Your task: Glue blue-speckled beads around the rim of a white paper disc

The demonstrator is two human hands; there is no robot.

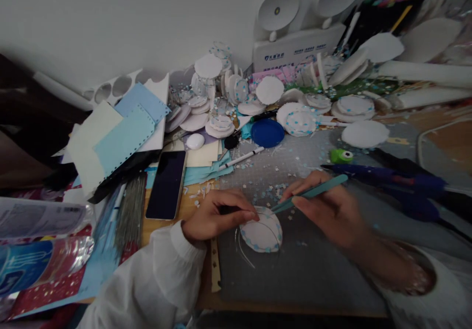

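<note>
Hardly any writing is showing clearly enough to read. A white box (pixel 295 48), sitting far beyond the right hand (pixel 328 211) against the wall, is carrying a blue logo and a row of small blue characters, too blurred to make out. Well off to the side of the left hand (pixel 217 216), a clear packet (pixel 40 216) is showing a barcode-like strip, unreadable too.

White disc (pixel 261 234), blue-dotted rim; teal tweezers (pixel 311 192); grey mat (pixel 313 265).

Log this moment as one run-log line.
left hand: pressing white disc | right hand: holding teal tweezers, tips at disc rim | surface: grey cutting mat
</note>
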